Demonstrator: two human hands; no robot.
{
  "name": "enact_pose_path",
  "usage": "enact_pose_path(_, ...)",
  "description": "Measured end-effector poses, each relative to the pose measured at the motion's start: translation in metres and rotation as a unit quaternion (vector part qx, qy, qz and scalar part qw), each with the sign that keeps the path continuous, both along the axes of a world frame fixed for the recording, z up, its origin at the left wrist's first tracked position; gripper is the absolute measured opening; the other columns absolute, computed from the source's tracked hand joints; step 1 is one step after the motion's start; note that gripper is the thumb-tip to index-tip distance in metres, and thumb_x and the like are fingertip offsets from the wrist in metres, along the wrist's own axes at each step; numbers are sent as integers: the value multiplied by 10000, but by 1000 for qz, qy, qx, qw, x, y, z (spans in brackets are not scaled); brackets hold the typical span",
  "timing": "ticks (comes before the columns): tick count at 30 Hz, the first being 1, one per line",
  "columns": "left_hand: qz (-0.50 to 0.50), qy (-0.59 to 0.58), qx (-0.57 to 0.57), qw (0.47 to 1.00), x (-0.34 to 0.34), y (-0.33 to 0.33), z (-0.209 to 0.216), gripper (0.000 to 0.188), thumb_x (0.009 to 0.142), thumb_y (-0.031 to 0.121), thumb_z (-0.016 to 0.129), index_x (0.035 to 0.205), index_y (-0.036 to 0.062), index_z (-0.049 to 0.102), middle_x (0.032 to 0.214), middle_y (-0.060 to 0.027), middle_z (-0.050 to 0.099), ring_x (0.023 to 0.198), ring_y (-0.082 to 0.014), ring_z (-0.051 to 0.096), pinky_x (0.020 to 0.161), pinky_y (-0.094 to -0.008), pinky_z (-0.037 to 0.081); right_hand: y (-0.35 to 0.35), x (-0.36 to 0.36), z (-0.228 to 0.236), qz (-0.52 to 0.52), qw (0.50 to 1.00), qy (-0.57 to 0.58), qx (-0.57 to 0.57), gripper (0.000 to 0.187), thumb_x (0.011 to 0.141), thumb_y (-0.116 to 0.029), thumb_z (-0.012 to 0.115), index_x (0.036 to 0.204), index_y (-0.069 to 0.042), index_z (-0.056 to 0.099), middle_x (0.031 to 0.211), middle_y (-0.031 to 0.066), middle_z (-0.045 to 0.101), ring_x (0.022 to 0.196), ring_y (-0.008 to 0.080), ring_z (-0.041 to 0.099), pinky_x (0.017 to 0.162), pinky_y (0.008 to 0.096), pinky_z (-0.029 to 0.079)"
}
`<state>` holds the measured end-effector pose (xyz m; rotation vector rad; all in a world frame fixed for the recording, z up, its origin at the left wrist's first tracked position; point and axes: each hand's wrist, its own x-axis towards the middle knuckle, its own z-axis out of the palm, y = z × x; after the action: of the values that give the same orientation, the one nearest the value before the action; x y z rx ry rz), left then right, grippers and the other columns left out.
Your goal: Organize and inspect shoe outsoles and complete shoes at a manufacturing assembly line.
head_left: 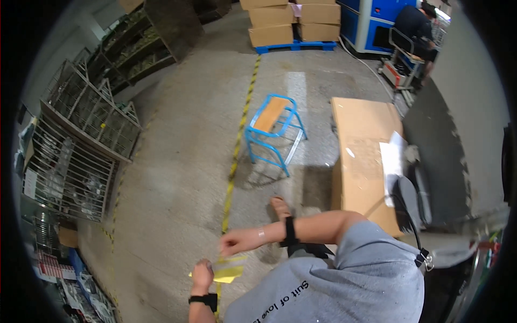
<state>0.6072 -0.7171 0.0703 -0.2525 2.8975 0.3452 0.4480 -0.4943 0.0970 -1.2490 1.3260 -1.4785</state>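
Low in front of my body, a thin yellow sheet (226, 276) with a paler, shiny strip across it is smeared by motion. My left hand (202, 273) is closed at its left side, thumb up, gripping it. Just above the sheet, my right hand (237, 242) curls its fingers in a pinch pointing down. Whatever sits in that pinch is too small or blurred to make out. Both wrists wear black bands.
A blue-framed stool (271, 115) stands ahead by a yellow-black floor line (232, 171). At right is a cardboard-topped table (362, 141) with white papers (391, 161). Wire cages (70, 175) line the left. Boxes (271, 36) on a blue pallet and a seated person (413, 29) are farther off.
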Motion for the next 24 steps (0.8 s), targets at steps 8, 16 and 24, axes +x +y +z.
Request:
enact_pose_path(8, 192, -86, -52, 976, -12, -116, -42, 241, 695, 134, 563, 890, -7, 578, 810, -245, 577, 834, -396, 556, 721, -438, 445, 107, -181, -202, -305, 762, -71, 567, 450, 773, -400, 523, 980, -12, 620, 1056, 188, 584, 1011, 333, 542, 840, 361, 429)
enact_pose_path(16, 45, -174, -39, 983, -149, -214, -110, 310, 752, 185, 494, 983, -12, 556, 934, -243, 553, 938, -375, 517, 801, -424, 410, 131, -293, -277, -523, 632, -367, 439, 493, 759, -406, 610, 1026, 4, 547, 804, 102, 555, 644, 159, 491, 533, 325, 390)
enact_pose_path(24, -150, -273, -67, 948, -423, -333, -181, 383, 810, 236, 425, 1076, -17, 533, 1059, -242, 528, 1041, -354, 478, 881, -410, 375, 86, -389, -275, -720, 416, -397, 388, 850, 647, -472, 696, 1239, 45, 371, 1255, 209, 430, 1166, 305, 424, 965, 370, 339)
